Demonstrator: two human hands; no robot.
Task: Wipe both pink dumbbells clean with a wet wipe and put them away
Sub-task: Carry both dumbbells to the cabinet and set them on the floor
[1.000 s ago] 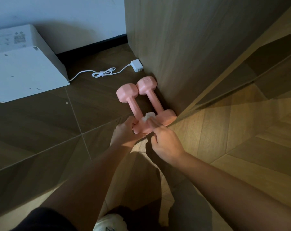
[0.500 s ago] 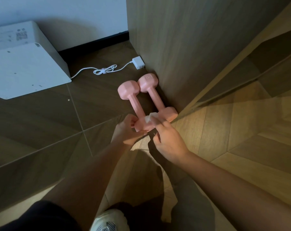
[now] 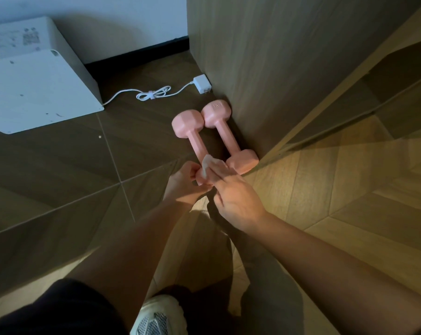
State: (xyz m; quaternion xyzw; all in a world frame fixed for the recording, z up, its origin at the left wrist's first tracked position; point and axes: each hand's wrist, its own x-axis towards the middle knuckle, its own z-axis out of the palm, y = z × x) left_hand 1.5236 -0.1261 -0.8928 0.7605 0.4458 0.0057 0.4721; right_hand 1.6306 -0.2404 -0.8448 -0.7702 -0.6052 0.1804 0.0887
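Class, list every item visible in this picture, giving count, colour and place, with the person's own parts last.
Pink hex-ended dumbbells: two, pink, side by side on the floor against the wooden panel.
White wet wipe: one, white, on the left dumbbell's near end.
White box-shaped appliance: one, white, far left on the floor.
White cable with plug adapter: one, white, between appliance and panel.
White mesh shoe: one, bottom centre.
Left hand: grips the dumbbell end.
Right hand: presses the wipe.
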